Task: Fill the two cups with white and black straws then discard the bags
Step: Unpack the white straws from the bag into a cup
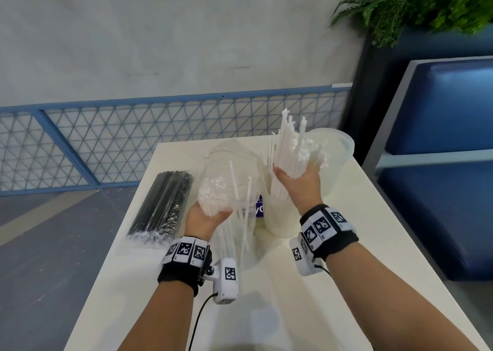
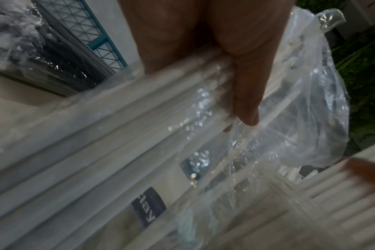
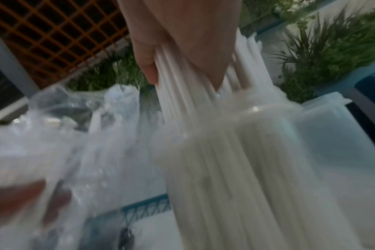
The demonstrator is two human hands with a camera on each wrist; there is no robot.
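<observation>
While my right hand (image 1: 298,176) grips a loose bunch of white straws (image 1: 286,148) over the cup (image 1: 280,217), I judge them light, slippery; my left hand (image 1: 205,217) clutches the bag (image 1: 226,169).

head view looks down, wrist views close, all sharing white straws (image 1: 286,150)

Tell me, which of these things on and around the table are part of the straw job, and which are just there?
Part of the job:
left hand holding clear bag
right hand gripping white straws
cups
bagged black straws

Just there:
fern
blue bench
mesh fence
</observation>
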